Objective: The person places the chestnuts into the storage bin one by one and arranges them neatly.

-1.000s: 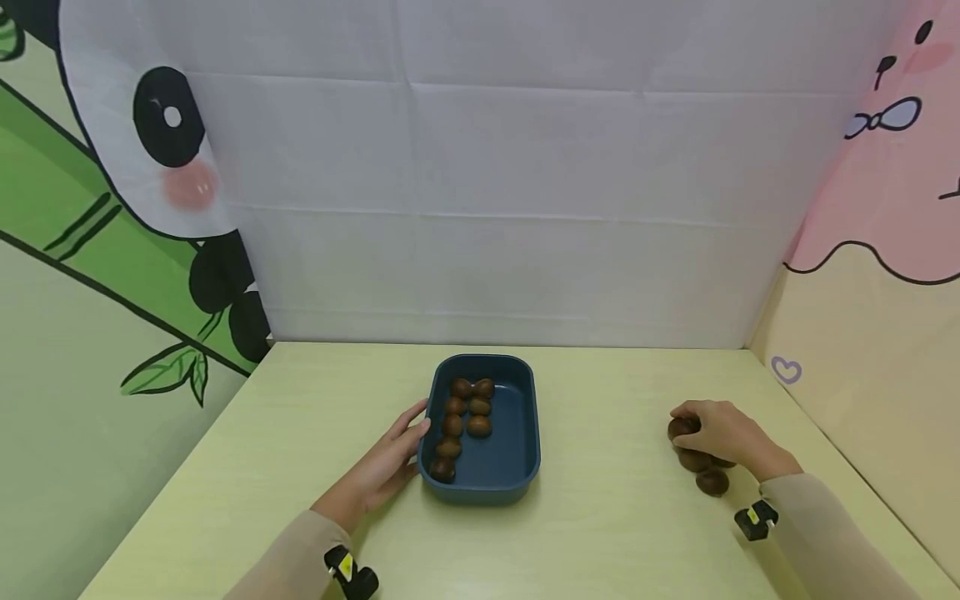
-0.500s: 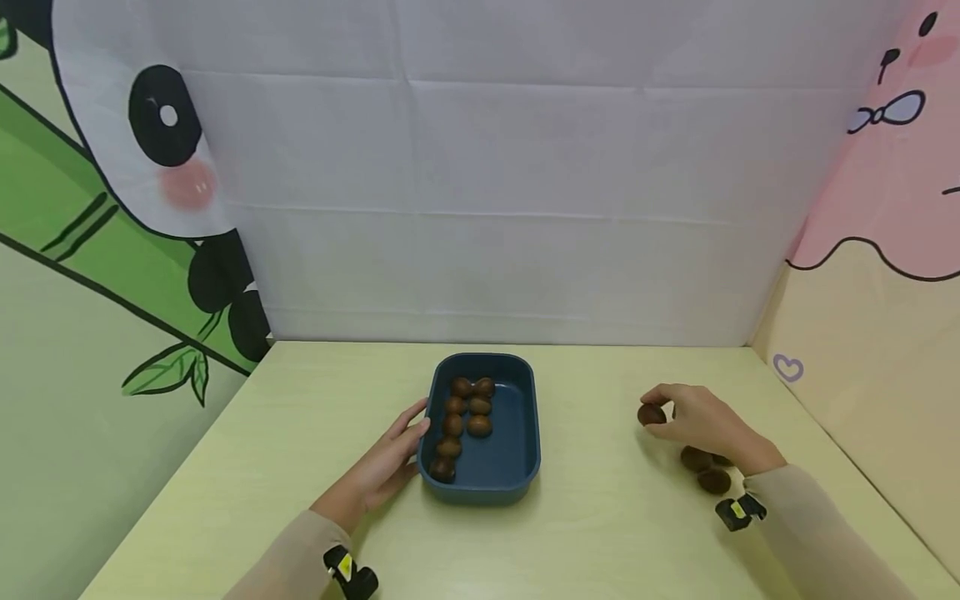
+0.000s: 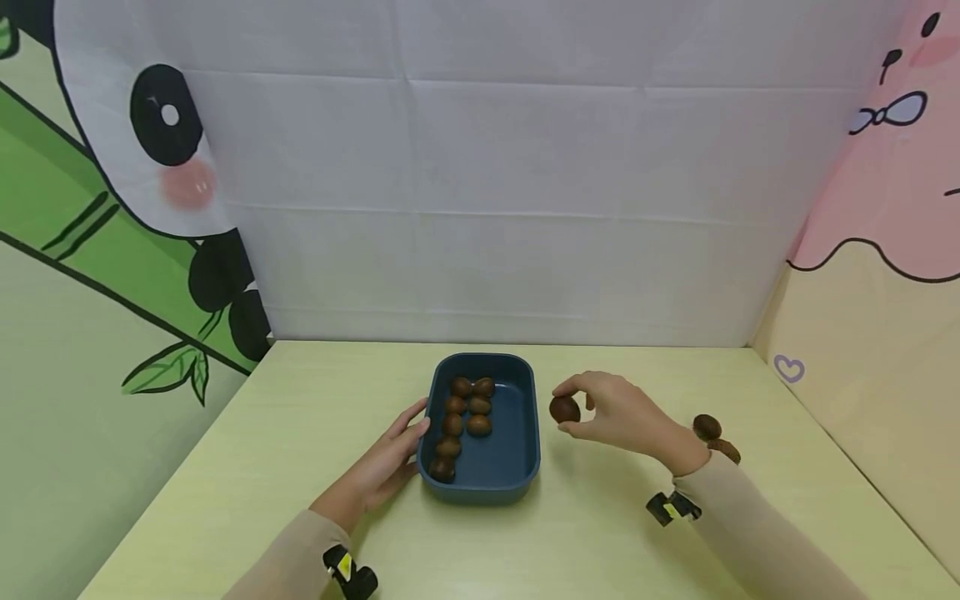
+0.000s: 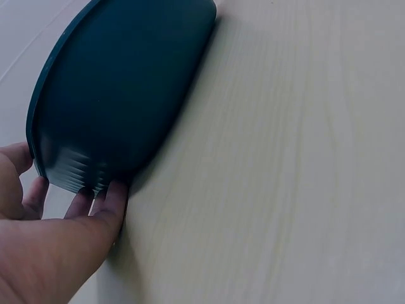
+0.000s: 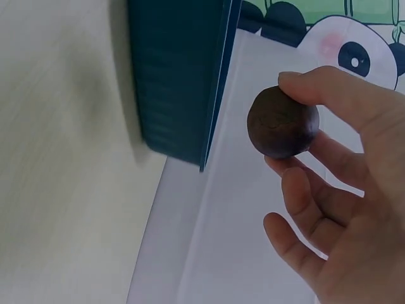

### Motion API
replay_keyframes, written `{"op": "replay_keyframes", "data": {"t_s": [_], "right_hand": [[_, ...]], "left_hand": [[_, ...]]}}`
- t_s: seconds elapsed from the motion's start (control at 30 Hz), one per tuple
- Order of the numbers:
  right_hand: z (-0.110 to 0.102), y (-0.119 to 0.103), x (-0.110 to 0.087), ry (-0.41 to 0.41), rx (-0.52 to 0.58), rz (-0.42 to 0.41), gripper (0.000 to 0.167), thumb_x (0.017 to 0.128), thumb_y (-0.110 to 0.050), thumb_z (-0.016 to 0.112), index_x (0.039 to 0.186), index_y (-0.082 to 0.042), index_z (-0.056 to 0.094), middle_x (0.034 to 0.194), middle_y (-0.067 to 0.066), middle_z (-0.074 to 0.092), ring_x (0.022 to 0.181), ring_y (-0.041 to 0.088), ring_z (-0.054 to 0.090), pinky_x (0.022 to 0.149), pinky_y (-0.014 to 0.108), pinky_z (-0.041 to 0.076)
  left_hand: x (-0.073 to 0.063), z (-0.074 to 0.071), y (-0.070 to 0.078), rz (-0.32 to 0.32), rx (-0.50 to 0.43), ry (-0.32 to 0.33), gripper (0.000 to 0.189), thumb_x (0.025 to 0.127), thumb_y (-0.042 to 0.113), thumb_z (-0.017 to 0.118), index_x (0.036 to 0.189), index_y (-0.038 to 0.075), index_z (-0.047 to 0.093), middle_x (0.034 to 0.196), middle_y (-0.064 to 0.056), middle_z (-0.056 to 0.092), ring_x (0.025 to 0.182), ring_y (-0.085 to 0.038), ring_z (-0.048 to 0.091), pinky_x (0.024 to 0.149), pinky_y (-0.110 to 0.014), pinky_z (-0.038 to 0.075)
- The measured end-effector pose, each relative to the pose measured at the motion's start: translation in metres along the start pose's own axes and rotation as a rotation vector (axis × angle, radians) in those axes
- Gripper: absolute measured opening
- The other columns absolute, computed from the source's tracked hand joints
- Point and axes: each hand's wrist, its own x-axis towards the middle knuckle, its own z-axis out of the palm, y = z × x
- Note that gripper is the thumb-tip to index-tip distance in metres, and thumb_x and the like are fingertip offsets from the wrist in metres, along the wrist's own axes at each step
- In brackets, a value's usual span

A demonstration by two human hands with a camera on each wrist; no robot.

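Note:
In the head view, a dark blue tray (image 3: 508, 437) stands mid-table with several brown round balls (image 3: 478, 426) like chestnuts on its left side. My left hand (image 3: 384, 467) rests against the tray's left wall; the left wrist view has its fingertips (image 4: 115, 193) touching the ribbed side. Just right of the tray, my right hand (image 3: 622, 421) holds a brown chestnut-like ball (image 3: 565, 409) above the table. The right wrist view shows this ball (image 5: 282, 123) pinched between thumb and fingers, apart from the tray wall (image 5: 174, 82).
Two more brown balls (image 3: 707, 427) lie on the table beyond my right wrist, one partly hidden by the sleeve (image 3: 738, 508). A white sheet (image 3: 495, 208) hangs behind the table. A cartoon-printed wall (image 3: 873, 350) borders the right side.
My right hand has taken a ball from the pile at right, lifted it and carried it left to near the tray. The left hand and tray stay in place.

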Motion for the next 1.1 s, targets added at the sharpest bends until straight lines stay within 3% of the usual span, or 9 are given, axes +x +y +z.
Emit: {"op": "replay_keyframes", "data": {"t_s": [0.17,0.43,0.73,1.1], "right_hand": [[0.022,-0.019,0.016,-0.007,0.019,-0.085,0.038,0.084,-0.027,0.082,0.119,-0.018,0.070,0.107,-0.010,0.065,0.082,0.011,0.057,0.067,0.027,0.049],[0.063,-0.034,0.041,-0.104,0.031,-0.158,0.039,0.087,-0.029,0.081,0.121,-0.015,0.070,0.100,-0.007,0.063,0.065,0.004,0.048,0.059,0.024,0.045],[0.093,-0.041,0.061,-0.165,-0.008,-0.159,0.036,0.085,-0.027,0.082,0.116,-0.013,0.071,0.109,-0.001,0.068,0.098,0.012,0.061,0.083,0.027,0.050],[0.106,-0.043,0.066,-0.159,-0.116,-0.147,0.037,0.083,-0.027,0.085,0.117,-0.018,0.070,0.112,-0.002,0.066,0.098,0.014,0.063,0.078,0.030,0.054]], "left_hand": [[-0.001,0.000,0.001,0.004,0.008,-0.005,0.065,0.108,0.038,0.046,0.162,0.024,0.014,0.157,-0.020,0.034,0.141,-0.034,0.038,0.111,-0.050,0.033],[0.000,-0.002,0.000,0.000,0.002,-0.011,0.064,0.108,0.038,0.046,0.162,0.025,0.013,0.156,-0.021,0.035,0.143,-0.033,0.033,0.110,-0.047,0.034],[0.003,-0.002,-0.001,-0.003,0.000,-0.005,0.064,0.108,0.037,0.046,0.161,0.025,0.013,0.155,-0.022,0.035,0.141,-0.033,0.036,0.111,-0.049,0.032],[0.002,-0.002,0.001,0.000,0.006,-0.006,0.064,0.108,0.037,0.046,0.162,0.023,0.012,0.156,-0.022,0.034,0.140,-0.032,0.037,0.110,-0.047,0.034]]}}
